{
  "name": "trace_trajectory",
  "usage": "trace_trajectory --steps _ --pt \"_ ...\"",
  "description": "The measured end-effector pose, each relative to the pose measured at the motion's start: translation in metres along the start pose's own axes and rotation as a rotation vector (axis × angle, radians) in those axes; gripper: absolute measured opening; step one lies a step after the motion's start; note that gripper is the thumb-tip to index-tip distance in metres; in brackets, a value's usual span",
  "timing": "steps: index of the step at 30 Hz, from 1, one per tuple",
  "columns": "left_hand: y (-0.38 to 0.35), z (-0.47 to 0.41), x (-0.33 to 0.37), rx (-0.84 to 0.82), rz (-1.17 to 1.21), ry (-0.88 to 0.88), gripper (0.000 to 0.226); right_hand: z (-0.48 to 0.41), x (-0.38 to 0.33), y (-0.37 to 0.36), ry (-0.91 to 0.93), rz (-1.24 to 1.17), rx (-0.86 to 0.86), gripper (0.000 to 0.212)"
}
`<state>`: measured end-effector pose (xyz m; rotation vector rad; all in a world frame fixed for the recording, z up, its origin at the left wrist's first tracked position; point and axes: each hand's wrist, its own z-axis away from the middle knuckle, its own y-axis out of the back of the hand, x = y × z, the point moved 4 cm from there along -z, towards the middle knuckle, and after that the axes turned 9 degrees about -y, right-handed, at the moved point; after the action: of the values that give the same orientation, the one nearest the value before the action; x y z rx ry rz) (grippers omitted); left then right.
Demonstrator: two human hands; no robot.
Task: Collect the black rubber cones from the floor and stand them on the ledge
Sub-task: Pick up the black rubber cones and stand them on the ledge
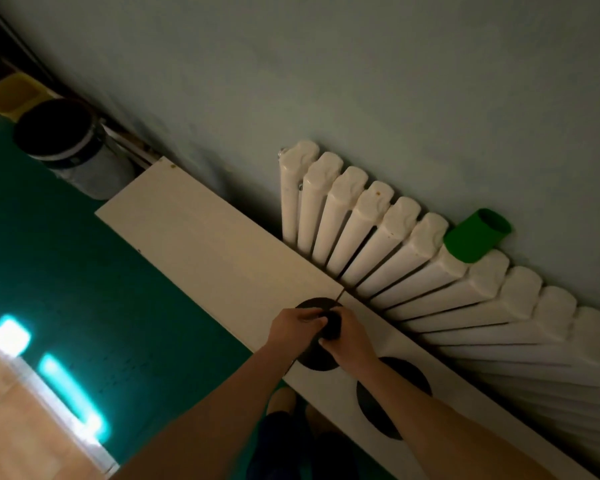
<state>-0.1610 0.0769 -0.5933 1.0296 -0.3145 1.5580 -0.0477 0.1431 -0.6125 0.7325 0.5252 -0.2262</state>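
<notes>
A black rubber cone (pixel 313 355) stands on the pale ledge (pixel 201 233), its round base showing beneath my hands. My left hand (pixel 293 325) and my right hand (pixel 347 336) both grip its narrow top from either side. A second black cone (pixel 381 407) stands on the ledge just to the right, partly hidden by my right forearm.
A white radiator (pixel 395 251) runs along the wall behind the ledge, with a green cylinder (pixel 475 235) on top of it. A black-lined bucket (pixel 66 143) and a yellow bin (pixel 13 93) stand at the far left. Green floor (pixel 66 258) lies below the ledge.
</notes>
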Motion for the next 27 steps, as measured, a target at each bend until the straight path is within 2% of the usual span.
trace_trajectory --steps 4,10,16,19,21,23,27 --pt "-0.011 -0.007 -0.006 -0.039 -0.097 0.013 0.034 -0.007 0.008 -0.002 -0.046 -0.016 -0.084 0.056" --pt "-0.015 -0.023 -0.013 -0.048 -0.142 0.016 0.03 -0.022 0.016 -0.009 -0.049 0.054 -0.126 0.055" --pt "-0.012 -0.033 -0.013 -0.102 -0.273 -0.046 0.03 -0.031 0.02 -0.011 -0.07 0.099 -0.216 0.065" --pt "-0.012 -0.03 -0.011 -0.126 -0.246 -0.012 0.031 -0.032 0.017 -0.009 -0.074 0.183 -0.263 0.071" --pt "-0.01 -0.025 -0.009 -0.13 -0.207 0.03 0.031 -0.034 0.009 -0.001 -0.017 0.274 -0.291 0.066" --pt "-0.003 -0.018 -0.012 -0.1 -0.105 0.103 0.029 -0.034 0.003 0.013 0.047 0.311 -0.27 0.056" --pt "0.008 -0.001 -0.022 -0.026 0.058 0.192 0.021 -0.03 -0.005 0.037 0.076 0.273 -0.175 0.051"
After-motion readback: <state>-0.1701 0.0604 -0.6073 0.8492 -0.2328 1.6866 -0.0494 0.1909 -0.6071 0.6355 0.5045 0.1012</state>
